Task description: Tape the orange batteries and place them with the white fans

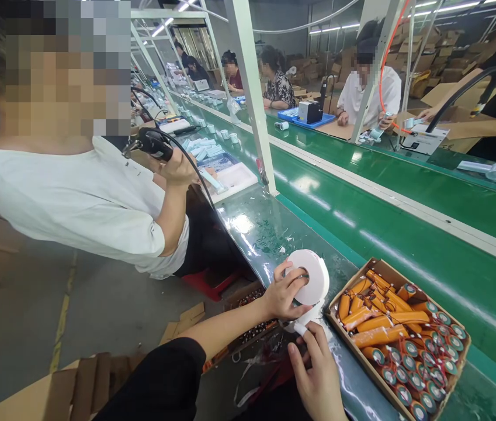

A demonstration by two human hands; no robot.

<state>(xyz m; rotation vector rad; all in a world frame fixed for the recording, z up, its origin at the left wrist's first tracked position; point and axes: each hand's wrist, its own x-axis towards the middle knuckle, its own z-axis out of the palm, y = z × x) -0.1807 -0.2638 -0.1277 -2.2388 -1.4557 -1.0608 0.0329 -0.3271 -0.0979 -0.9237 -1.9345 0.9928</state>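
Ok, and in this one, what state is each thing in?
White round roll: held by the left hand, fingers at its hole.
Right hand: fingers bent; grip unclear.
Brown cardboard box: open, well filled.
Orange cylindrical packs with wires: jumbled inside it.
Black handheld power tool: held up in a co-worker's hand.
Green conveyor belt: running or stopped, cannot tell.

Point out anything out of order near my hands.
Beside the white roll, the cardboard box looks untidy: orange cylinders lie jumbled across one another at its far end, while most at the near end stand upright.
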